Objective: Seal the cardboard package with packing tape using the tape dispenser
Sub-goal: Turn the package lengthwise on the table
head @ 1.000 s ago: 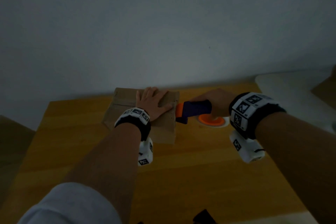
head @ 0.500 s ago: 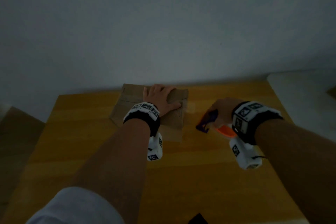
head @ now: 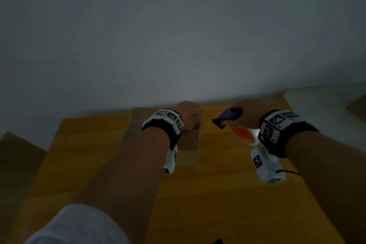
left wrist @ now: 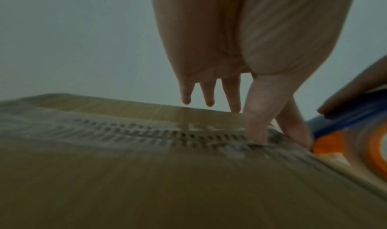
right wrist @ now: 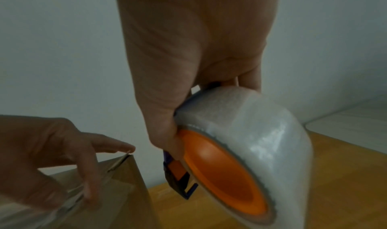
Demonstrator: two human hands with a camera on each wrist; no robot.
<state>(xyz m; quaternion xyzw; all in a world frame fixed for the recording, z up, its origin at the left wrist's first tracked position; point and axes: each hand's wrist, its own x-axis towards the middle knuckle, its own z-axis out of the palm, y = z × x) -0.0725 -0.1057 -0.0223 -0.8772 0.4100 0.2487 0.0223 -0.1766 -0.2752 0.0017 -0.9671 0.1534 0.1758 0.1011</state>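
The brown cardboard package (head: 191,144) lies flat at the far side of the wooden table (head: 217,200). My left hand (head: 189,114) rests on its far right corner, fingers straight, thumb and forefinger pressing the top near the edge (left wrist: 257,120). Clear tape lies across the package top (left wrist: 146,133). My right hand (head: 250,114) grips the blue handle of the tape dispenser (head: 229,115), held in the air a short way right of the package. Its clear tape roll (right wrist: 266,133) sits on an orange core (right wrist: 226,174), and the cutter end (right wrist: 182,188) points toward the package (right wrist: 121,191).
A plain wall stands right behind the table's far edge. A white surface (head: 320,109) adjoins the table at the right. A brown surface (head: 17,156) sits lower at the left. A small dark object (head: 217,241) shows at the near edge.
My right hand has pulled the dispenser off the package's right edge, moving it right and up. My left hand has slid to the package's far right corner.
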